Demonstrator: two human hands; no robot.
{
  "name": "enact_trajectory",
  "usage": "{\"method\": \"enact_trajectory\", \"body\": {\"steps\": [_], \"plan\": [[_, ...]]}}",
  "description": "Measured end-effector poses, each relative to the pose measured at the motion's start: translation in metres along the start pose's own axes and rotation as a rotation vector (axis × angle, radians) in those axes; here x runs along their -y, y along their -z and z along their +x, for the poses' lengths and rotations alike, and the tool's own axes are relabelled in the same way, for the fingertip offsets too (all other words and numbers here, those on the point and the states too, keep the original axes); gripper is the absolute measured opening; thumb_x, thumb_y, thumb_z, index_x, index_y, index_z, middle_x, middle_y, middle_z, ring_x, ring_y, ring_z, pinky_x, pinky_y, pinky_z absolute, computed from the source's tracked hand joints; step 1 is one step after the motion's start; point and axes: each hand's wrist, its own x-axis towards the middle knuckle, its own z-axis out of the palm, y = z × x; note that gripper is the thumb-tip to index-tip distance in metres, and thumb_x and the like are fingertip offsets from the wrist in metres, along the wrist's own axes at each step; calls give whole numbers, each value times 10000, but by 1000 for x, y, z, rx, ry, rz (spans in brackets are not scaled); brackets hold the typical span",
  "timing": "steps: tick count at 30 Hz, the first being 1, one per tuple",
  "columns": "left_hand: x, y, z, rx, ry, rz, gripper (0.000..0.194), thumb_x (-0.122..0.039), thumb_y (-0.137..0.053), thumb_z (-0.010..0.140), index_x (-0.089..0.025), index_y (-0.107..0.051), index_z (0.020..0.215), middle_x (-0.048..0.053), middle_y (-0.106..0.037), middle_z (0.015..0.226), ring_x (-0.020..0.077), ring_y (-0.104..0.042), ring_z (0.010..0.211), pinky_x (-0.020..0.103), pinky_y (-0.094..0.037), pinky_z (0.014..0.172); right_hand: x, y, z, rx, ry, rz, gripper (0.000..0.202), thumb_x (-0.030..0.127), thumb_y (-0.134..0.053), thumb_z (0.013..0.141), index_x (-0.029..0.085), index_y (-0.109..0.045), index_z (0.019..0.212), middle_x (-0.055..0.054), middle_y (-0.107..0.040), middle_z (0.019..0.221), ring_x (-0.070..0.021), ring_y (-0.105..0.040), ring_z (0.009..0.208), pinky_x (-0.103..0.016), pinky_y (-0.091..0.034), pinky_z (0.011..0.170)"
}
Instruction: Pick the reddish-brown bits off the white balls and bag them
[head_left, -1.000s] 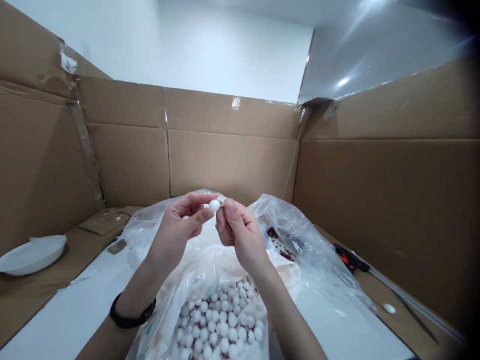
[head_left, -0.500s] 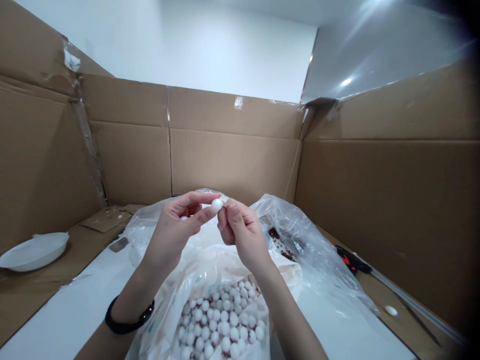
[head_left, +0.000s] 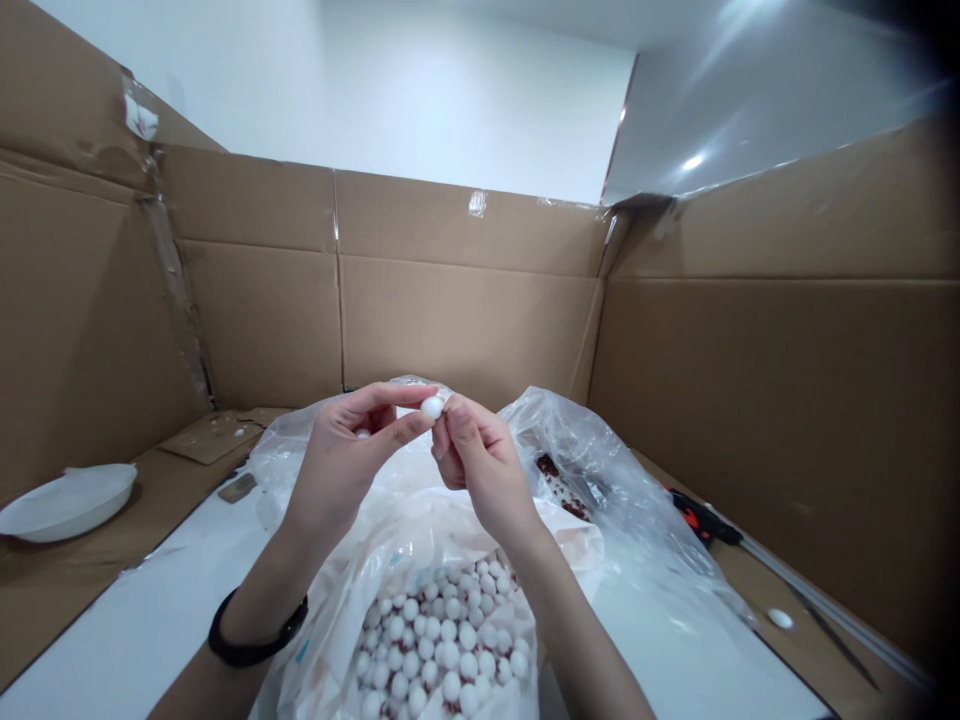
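Note:
Between the thumb and index finger of my left hand (head_left: 349, 445) is a small white ball (head_left: 432, 407). Another white ball (head_left: 363, 434) shows partly inside the curled fingers of that hand. My right hand (head_left: 480, 455) is pinched closed at the right side of the first ball; whatever its fingertips grip is too small to make out. Below both hands, an open clear plastic bag (head_left: 337, 600) holds many white balls (head_left: 448, 655) with small reddish-brown bits among them.
Cardboard walls (head_left: 465, 310) surround the white table (head_left: 150, 620). At left sits a white dish (head_left: 71, 503). Crumpled clear plastic (head_left: 637, 520) spreads on the right, near dark red-brown bits (head_left: 562, 487). A black-and-red handled tool (head_left: 705, 520) and a loose white piece (head_left: 780, 619) lie far right.
Both hands and the pinched ball have shifted very slightly left. The grip looks the same, and the bag of balls has stayed in place.

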Motion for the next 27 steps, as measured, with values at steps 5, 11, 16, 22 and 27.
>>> {"method": "enact_trajectory", "body": {"steps": [5, 11, 16, 22, 27], "plan": [[0, -1, -1, 16, -75, 15, 93, -286, -757, 714, -308, -756, 804, -28, -559, 882, 37, -329, 543, 202, -270, 472, 1, 1, 0, 35, -39, -31, 401, 516, -398, 917, 192, -472, 692, 98, -286, 452, -55, -185, 395, -224, -164, 401], [3, -1, 0, 63, -68, -1, 100, -264, -746, 727, -321, -754, 808, -27, -465, 902, 18, -314, 524, 204, -245, 443, 4, 0, -1, 80, -9, -66, 388, 521, -337, 933, 196, -514, 816, 106, -292, 450, -61, -183, 392, -231, -182, 416], [2, 1, 1, 138, -20, -69, 73, -293, -743, 730, -314, -755, 799, -27, -463, 772, 34, -313, 508, 204, -241, 423, 4, -1, -1, 84, -2, -62, 399, 512, -336, 939, 184, -554, 879, 107, -278, 451, -62, -163, 392, -237, -186, 418], [-2, 1, 0, 158, -3, -92, 80, -305, -737, 736, -298, -760, 812, -26, -485, 722, 39, -292, 490, 203, -232, 407, 1, -1, -1, 94, -36, 3, 393, 526, -348, 932, 193, -555, 906, 109, -258, 433, -64, -159, 384, -228, -164, 397], [-2, 0, 0, 153, -4, -90, 90, -316, -738, 733, -284, -758, 814, -23, -496, 734, 37, -287, 481, 202, -231, 399, 0, 0, -1, 91, -72, 84, 334, 501, -423, 918, 198, -533, 829, 110, -255, 436, -55, -163, 385, -200, -159, 385]]}}
